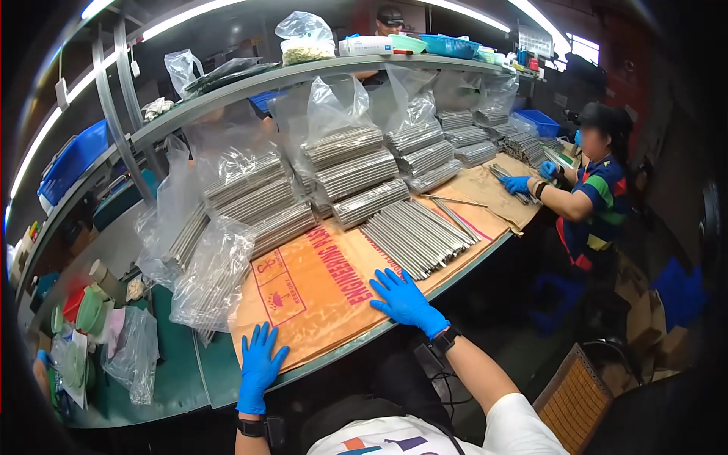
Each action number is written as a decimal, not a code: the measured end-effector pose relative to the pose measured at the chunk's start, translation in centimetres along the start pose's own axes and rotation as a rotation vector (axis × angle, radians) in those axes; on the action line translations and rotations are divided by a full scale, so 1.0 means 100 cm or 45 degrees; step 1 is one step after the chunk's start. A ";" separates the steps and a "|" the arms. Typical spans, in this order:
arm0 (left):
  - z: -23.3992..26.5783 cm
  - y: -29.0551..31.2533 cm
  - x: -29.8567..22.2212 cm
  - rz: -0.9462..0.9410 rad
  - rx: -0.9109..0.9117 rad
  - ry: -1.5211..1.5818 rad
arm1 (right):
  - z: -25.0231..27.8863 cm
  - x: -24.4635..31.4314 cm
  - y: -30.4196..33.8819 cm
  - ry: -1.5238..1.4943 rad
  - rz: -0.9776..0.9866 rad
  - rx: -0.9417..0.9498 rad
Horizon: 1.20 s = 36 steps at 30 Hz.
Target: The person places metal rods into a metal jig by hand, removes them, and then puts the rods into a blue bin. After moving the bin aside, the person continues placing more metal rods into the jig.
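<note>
Both my hands wear blue gloves and rest on a brown paper sack (pixel 334 299) spread along the bench's front edge. My left hand (pixel 260 364) lies at the sack's near left corner, fingers spread, holding nothing. Flat and spread too, my right hand (pixel 406 299) sits just below a loose layer of metal rods (pixel 417 236), with nothing in it. Behind the rods, bundles of similar rods (pixel 356 176) are stacked in clear plastic bags. Another bagged bundle (pixel 211 280) lies beyond my left hand.
A shelf (pixel 220 89) runs above the stacks, carrying bags and a blue basin (pixel 449 45). Rightward, a co-worker (pixel 599 186) in blue gloves handles rods on the same bench. Green baskets (pixel 92 311) and a plastic bag (pixel 135 360) are at left. A woven chair back (pixel 574 398) stands at lower right.
</note>
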<state>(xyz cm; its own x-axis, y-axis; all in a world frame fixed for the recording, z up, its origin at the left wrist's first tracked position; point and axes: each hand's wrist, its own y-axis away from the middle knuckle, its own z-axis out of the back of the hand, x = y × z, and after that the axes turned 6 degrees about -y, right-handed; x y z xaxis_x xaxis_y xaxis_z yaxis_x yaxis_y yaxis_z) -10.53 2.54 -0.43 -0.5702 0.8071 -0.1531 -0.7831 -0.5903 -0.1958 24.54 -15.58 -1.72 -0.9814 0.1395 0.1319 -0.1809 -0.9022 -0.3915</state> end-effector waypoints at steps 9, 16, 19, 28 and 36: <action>0.012 -0.008 -0.013 -0.009 0.074 -0.001 | 0.006 0.005 -0.009 0.013 -0.061 0.149; 0.021 0.000 -0.018 0.066 0.081 0.121 | 0.026 0.005 -0.007 -0.107 -0.078 0.178; 0.023 -0.015 -0.039 0.240 -0.010 0.193 | 0.018 -0.001 0.002 -0.146 -0.062 0.191; 0.041 -0.050 -0.040 0.026 0.170 -0.137 | 0.089 -0.019 -0.036 -0.365 0.125 0.425; 0.062 -0.048 -0.064 0.079 0.158 -0.161 | 0.087 -0.046 -0.019 -0.677 0.282 0.365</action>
<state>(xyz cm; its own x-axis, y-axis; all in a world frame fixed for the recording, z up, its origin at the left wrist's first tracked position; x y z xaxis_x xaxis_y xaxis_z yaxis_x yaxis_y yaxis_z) -4.66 0.21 7.55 -0.6389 0.7685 -0.0365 -0.7656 -0.6397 -0.0678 30.01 -18.02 6.36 -0.8143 -0.2173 0.5383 0.1187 -0.9700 -0.2121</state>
